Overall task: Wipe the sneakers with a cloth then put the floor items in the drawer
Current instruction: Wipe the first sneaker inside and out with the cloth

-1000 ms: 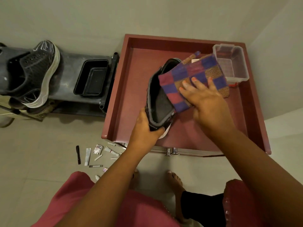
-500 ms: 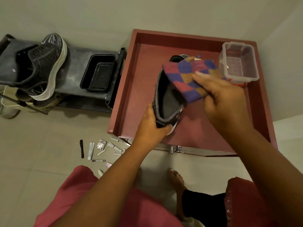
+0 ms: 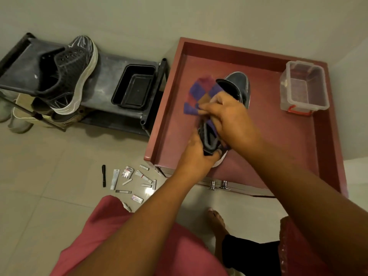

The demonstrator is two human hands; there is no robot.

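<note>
A dark sneaker (image 3: 240, 84) is held over the open red drawer (image 3: 326, 136), its toe pointing away from me. My left hand (image 3: 196, 156) grips its heel. My right hand (image 3: 233, 118) holds the checked purple, red and orange cloth (image 3: 199, 94) against the shoe's left side near the opening. A second black sneaker (image 3: 69, 76) with a white sole lies on the dark shoe rack (image 3: 103, 76) at the left. Several small items (image 3: 129, 182), among them a black pen, tubes and packets, lie scattered on the floor tiles below the drawer's left corner.
A clear plastic box (image 3: 304, 88) with a red clip stands in the drawer's far right corner. A black tray (image 3: 135, 86) sits on the rack beside the drawer. More shoes are stowed under the rack. My bare foot (image 3: 216, 218) stands before the drawer's handles (image 3: 219, 185).
My right hand has dragged the cloth from the shoe's right side across to its left side and nearer the heel. The view has shifted right.
</note>
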